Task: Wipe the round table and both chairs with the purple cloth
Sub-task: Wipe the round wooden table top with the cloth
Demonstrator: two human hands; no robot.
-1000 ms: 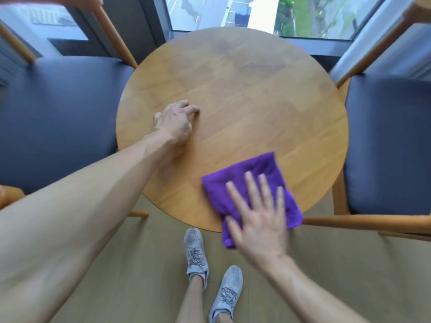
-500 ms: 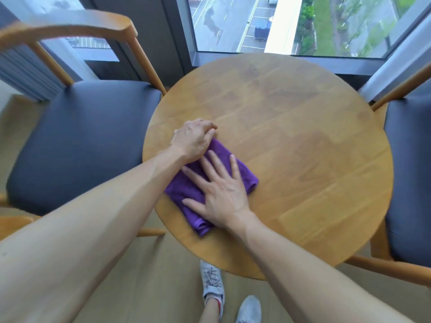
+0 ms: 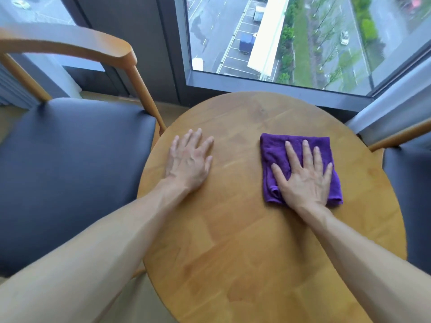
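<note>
The folded purple cloth (image 3: pixel 275 152) lies on the right half of the round wooden table (image 3: pixel 245 241). My right hand (image 3: pixel 303 180) presses flat on the cloth with fingers spread and straight. My left hand (image 3: pixel 190 160) rests flat on the bare wood near the table's left edge, apart from the cloth. The left chair (image 3: pixel 70 164) has a dark seat and a wooden arm and back rail. Only the near edge of the right chair (image 3: pixel 408 194) shows at the frame's right side.
A large window (image 3: pixel 291 38) with a dark frame runs just behind the table's far edge. A pale curtain or wall panel (image 3: pixel 391 108) stands at the right behind the right chair. Light floor shows between the left chair and the table.
My right hand has slid the cloth from the table's left side, next to my left hand, across to the right. My left hand has opened from curled to flat. The view has moved closer.
</note>
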